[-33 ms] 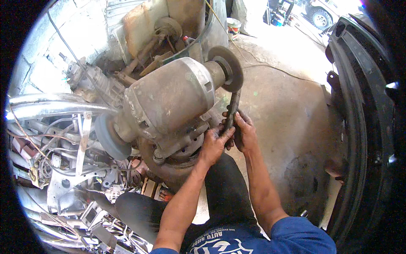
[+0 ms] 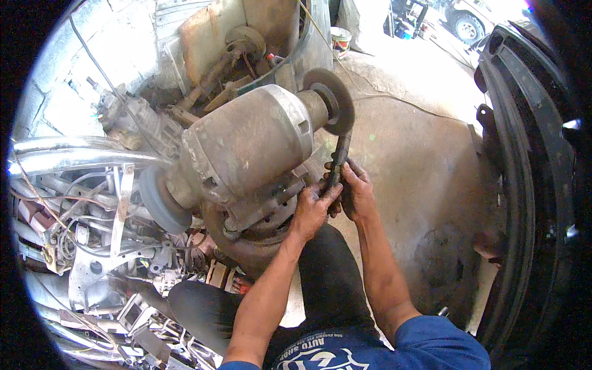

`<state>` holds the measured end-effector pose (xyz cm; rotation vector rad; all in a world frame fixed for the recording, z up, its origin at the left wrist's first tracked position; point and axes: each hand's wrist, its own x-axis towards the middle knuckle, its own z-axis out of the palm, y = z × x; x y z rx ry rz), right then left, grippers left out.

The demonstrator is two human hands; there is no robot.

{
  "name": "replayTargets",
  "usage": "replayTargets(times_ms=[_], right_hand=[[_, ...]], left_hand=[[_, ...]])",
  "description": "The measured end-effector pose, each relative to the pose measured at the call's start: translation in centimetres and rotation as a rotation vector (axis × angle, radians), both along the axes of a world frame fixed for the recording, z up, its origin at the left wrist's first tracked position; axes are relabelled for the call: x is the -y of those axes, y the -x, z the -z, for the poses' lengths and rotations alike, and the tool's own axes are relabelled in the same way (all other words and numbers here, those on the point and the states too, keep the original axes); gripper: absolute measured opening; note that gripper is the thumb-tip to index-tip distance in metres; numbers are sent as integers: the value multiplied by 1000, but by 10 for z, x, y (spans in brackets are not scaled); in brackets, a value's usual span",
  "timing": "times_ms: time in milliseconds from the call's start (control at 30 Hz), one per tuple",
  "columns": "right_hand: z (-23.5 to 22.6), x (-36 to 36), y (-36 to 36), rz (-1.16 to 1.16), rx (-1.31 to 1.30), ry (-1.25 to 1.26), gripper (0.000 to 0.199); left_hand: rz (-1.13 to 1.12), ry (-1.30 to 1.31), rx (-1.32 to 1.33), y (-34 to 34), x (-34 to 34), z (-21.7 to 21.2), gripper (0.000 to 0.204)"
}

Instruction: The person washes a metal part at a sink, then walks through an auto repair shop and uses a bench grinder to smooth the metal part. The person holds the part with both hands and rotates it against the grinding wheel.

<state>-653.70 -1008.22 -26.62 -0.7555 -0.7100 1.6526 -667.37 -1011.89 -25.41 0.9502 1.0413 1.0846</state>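
Note:
Both my hands grip a dark, slightly curved hose-like tube [image 2: 343, 148]; its exact kind I cannot make out. My left hand [image 2: 314, 205] closes around its lower end, thumb on top. Just to the right, my right hand [image 2: 359, 191] wraps the tube with the thumb along it. The tube's upper end meets the lower edge of a brown wire wheel [image 2: 336, 102] on a bench grinder [image 2: 250, 135]. At the grinder's left end is a grey grinding wheel [image 2: 164, 198]. Some fingers of both hands are hidden behind the tube.
Metal car parts [image 2: 92, 265] are heaped on the left beside chrome pipes [image 2: 86, 157]. A black car panel [image 2: 524, 172] stands along the right. A cable [image 2: 401, 97] crosses the concrete floor, and a small bucket [image 2: 340, 38] stands at the back. My knees flank the grinder's stand.
Almost nothing differs. The view has shifted very slightly; my hands keep the tube at the wire wheel's lower edge.

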Motion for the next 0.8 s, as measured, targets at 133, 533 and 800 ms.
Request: replayTargets(times_ms=[133,533,800], right_hand=[[-5,-17,1,50,76,-18,35],[2,9,9,118,192,22,35],[-9,-20,6,142,92,7,36]], left_hand=[[22,21,38,-2,-12,-6,28],[-36,118,102,-6,19,-6,26],[98,235,677,-8,-21,14,22]])
